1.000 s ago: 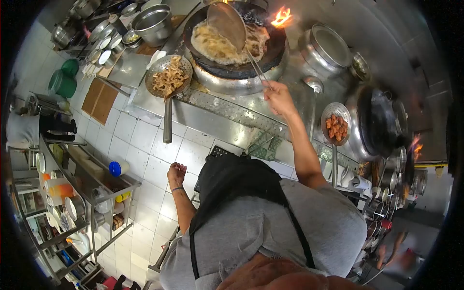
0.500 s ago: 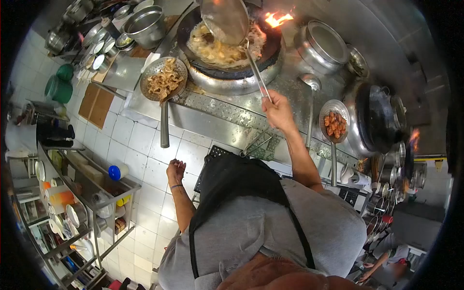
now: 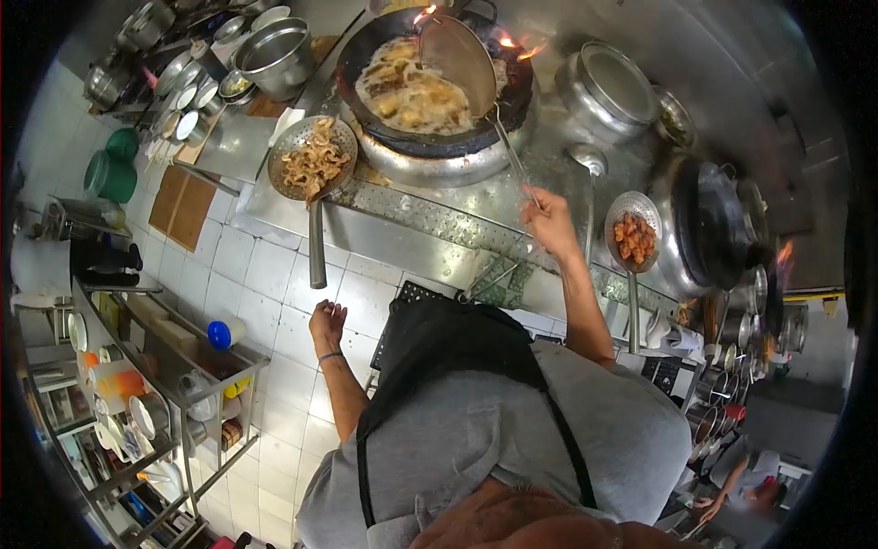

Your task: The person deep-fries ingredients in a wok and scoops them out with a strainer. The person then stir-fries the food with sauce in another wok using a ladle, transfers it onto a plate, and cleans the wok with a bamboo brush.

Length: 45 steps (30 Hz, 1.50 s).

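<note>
My right hand point(image 3: 551, 224) has its fingers closed around the handle end of a round strainer point(image 3: 457, 66). The strainer's bowl leans inside the right part of a black wok point(image 3: 352, 99), where pieces of food point(image 3: 412, 91) fry in bubbling oil. My left hand point(image 3: 327, 328) hangs low with loosely curled fingers and nothing in it. Just above it, not touching, is the handle of a perforated ladle point(image 3: 316, 247), whose bowl holds browned strips of food point(image 3: 315, 165).
Flames point(image 3: 521, 46) rise at the wok's back right edge. A second perforated ladle point(image 3: 633, 302) holds reddish-brown pieces. Beside it lie a plain ladle point(image 3: 586, 160) and a lidded pot point(image 3: 617, 82). A dark wok point(image 3: 718, 224) stands right; a shelved cart point(image 3: 169, 366), left.
My right hand has moved right and lower. The strainer has gone down and right to the wok's side, uncovering the frying food. My left hand has shifted slightly.
</note>
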Each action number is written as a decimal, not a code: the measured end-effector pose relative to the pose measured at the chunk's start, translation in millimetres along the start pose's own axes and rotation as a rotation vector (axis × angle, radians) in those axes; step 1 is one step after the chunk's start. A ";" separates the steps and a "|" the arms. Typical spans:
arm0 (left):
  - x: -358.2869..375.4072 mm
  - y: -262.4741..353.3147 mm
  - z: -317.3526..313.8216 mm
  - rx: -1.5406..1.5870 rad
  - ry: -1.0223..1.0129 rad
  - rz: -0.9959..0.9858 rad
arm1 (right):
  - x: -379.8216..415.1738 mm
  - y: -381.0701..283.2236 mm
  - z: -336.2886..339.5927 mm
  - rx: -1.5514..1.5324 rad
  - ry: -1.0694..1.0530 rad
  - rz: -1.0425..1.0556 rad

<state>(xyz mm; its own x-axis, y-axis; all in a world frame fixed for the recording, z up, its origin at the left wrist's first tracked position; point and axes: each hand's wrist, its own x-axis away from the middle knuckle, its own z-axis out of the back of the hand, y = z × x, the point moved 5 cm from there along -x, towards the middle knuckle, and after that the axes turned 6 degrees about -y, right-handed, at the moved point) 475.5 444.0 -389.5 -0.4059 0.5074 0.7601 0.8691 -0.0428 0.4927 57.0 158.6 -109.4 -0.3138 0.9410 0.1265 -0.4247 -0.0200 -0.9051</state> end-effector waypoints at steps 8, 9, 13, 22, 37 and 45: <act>52.7 67.2 -102.6 -0.085 -0.484 0.021 | -10.4 -33.1 -18.5 0.472 0.333 0.184; 55.4 69.9 -116.1 -0.090 -0.514 0.051 | -14.7 -36.0 -26.2 0.451 0.315 0.158; 36.8 75.3 -140.6 -0.065 -0.567 0.140 | -20.0 -27.4 -50.8 0.609 0.251 0.200; 45.9 72.7 -163.0 -0.173 -0.637 0.141 | 14.8 -48.7 -6.1 0.477 0.372 0.316; 330.5 -58.7 -82.9 0.038 -0.339 -0.176 | -4.5 -48.0 29.3 0.156 0.104 0.581; 403.5 -156.7 -39.5 0.340 -0.377 -0.102 | 41.0 -74.7 2.0 0.159 -0.053 0.708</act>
<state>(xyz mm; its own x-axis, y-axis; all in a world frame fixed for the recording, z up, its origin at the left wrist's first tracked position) 164.4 621.5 -143.3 -0.4176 0.7723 0.4788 0.8987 0.2732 0.3431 74.1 198.0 -35.8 -0.5981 0.6670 -0.4443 -0.2217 -0.6705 -0.7080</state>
